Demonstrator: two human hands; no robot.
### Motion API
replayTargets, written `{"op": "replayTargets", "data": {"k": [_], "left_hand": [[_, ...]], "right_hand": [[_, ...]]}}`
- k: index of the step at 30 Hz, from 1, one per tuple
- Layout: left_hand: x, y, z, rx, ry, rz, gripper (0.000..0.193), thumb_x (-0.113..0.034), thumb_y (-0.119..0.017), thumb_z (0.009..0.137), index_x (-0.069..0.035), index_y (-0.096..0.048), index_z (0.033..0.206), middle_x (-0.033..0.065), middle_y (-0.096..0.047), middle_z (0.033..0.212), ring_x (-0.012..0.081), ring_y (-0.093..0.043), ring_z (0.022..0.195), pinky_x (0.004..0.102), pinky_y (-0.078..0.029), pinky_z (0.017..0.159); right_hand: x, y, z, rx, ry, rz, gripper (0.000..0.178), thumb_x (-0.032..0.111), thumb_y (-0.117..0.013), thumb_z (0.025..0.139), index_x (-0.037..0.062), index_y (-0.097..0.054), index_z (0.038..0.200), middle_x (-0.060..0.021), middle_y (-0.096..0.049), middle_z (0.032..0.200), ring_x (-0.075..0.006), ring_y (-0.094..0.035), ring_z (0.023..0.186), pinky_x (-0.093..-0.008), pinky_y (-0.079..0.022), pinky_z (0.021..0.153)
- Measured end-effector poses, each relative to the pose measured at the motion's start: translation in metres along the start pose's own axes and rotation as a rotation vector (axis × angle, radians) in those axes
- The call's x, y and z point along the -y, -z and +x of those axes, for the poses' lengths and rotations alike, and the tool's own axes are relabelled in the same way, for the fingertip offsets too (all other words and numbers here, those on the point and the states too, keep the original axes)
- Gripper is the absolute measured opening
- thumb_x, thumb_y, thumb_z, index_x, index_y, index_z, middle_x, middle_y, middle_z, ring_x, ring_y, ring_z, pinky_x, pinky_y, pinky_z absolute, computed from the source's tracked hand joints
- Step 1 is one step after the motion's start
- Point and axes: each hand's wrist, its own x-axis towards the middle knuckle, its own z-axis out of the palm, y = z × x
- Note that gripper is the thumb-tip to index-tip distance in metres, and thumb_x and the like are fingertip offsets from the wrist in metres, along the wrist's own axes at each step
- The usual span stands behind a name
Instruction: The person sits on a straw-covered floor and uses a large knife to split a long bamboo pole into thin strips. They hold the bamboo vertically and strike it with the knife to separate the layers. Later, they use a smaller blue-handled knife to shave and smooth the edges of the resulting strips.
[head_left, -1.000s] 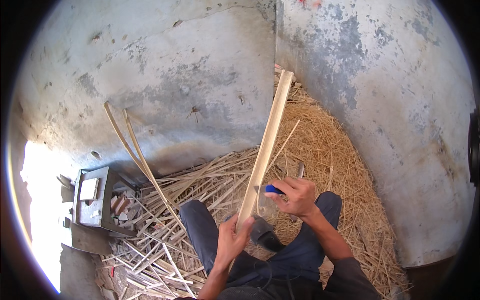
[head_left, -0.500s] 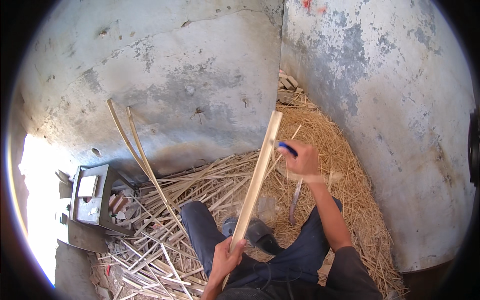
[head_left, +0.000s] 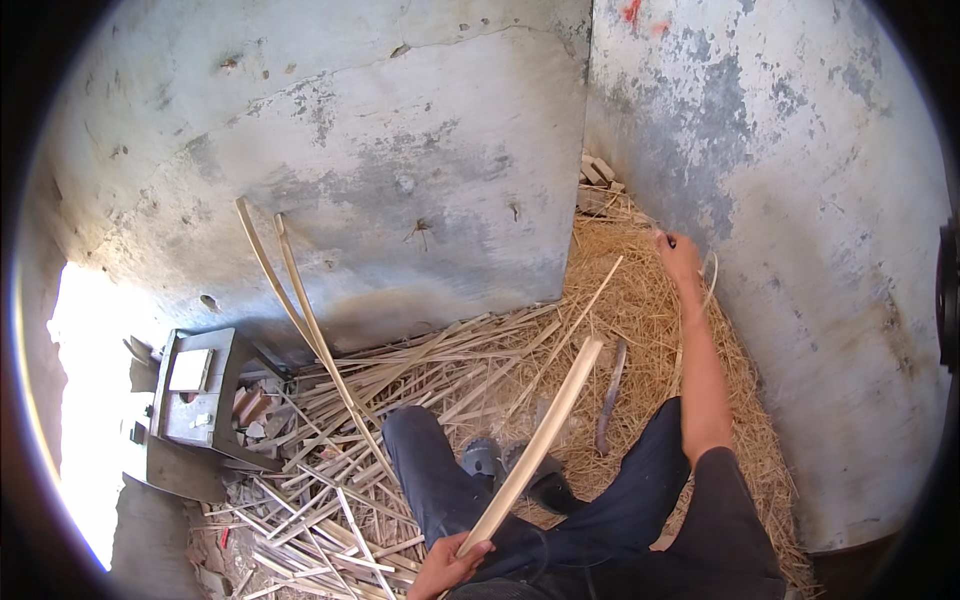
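Observation:
My left hand [head_left: 452, 568] is closed around the lower end of a long, pale split bamboo strip [head_left: 540, 450]. The strip slants up and away over my lap, and its far end is free. Stretched out to the far right, near the wall, my right hand [head_left: 682, 262] is closed, apart from the strip. Only a dark end of the small blue-handled tool [head_left: 671, 240] shows in that fist; its working part cannot be made out. A thin curled shaving [head_left: 711, 278] hangs beside my right wrist.
Loose strips [head_left: 340, 520] cover the floor at left; shavings [head_left: 640, 300] heap up at right. A curved blade-like tool [head_left: 609, 400] lies beyond my knees. Two long strips [head_left: 310, 310] lean up by the wall [head_left: 450, 130]. A worn wooden stool-like piece [head_left: 200, 385] stands left; bricks [head_left: 598, 172] lie in the corner.
My right hand has left the bamboo strip and swung outward to the far right with the tool. The strip's far end has dropped lower and nearer; my left hand still grips it.

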Motion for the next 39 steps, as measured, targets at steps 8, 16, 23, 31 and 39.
{"op": "replayTargets", "data": {"k": [8, 16, 23, 31, 39], "left_hand": [[-0.015, 0.021, 0.059, -0.235, -0.143, -0.05, 0.035, -0.031, -0.069, 0.107, 0.002, -0.067, 0.096, 0.0008, -0.059, 0.067, 0.008, -0.055, 0.051, 0.0281, -0.042, 0.047], [-0.078, 0.035, 0.066, -0.151, -0.273, -0.104, 0.03, -0.027, -0.067, 0.109, 0.002, -0.065, 0.101, -0.0011, -0.058, 0.07, 0.006, -0.054, 0.054, 0.0259, -0.042, 0.049], [-0.11, 0.038, 0.075, -0.1, -0.386, -0.107, 0.029, -0.029, -0.064, 0.11, 0.0, -0.064, 0.108, -0.0023, -0.053, 0.072, 0.007, -0.052, 0.056, 0.0242, -0.043, 0.05], [-0.137, 0.028, 0.082, -0.044, -0.394, -0.215, 0.031, -0.031, -0.062, 0.111, -0.001, -0.063, 0.109, -0.0024, -0.049, 0.071, 0.007, -0.049, 0.055, 0.0248, -0.04, 0.05], [-0.119, 0.035, 0.137, 0.803, -0.226, -0.88, 0.035, -0.036, -0.06, 0.107, -0.003, -0.056, 0.098, 0.0004, -0.046, 0.064, 0.0129, -0.048, 0.047, 0.0269, -0.04, 0.041]], "right_hand": [[-0.073, -0.069, -0.09, 0.968, -0.075, -0.338, 0.055, 0.058, -0.073, 0.089, 0.0036, -0.083, 0.095, -0.0157, -0.078, 0.09, -0.0328, -0.073, 0.082, -0.0438, -0.057, 0.077], [-0.146, -0.082, -0.112, 1.002, -0.189, -0.543, 0.05, 0.048, -0.077, 0.092, 0.0016, -0.08, 0.108, -0.0107, -0.071, 0.077, -0.024, -0.07, 0.071, -0.0428, -0.055, 0.067], [-0.113, -0.045, -0.076, 0.548, -0.114, 0.025, 0.053, 0.049, -0.071, 0.098, 0.0027, -0.078, 0.123, -0.0145, -0.077, 0.096, -0.0252, -0.073, 0.086, -0.0401, -0.056, 0.081], [-0.016, 0.039, -0.094, 0.463, -0.325, 0.968, 0.05, 0.053, -0.05, 0.112, 0.0058, -0.067, 0.118, -0.0009, -0.059, 0.079, -0.0071, -0.047, 0.051, -0.0245, -0.04, 0.047], [0.067, 0.071, -0.197, 0.63, -0.2, 1.625, 0.05, 0.046, -0.06, 0.11, 0.0013, -0.063, 0.133, 0.0015, -0.058, 0.08, -0.0006, -0.036, 0.046, -0.0195, -0.027, 0.042]]}}
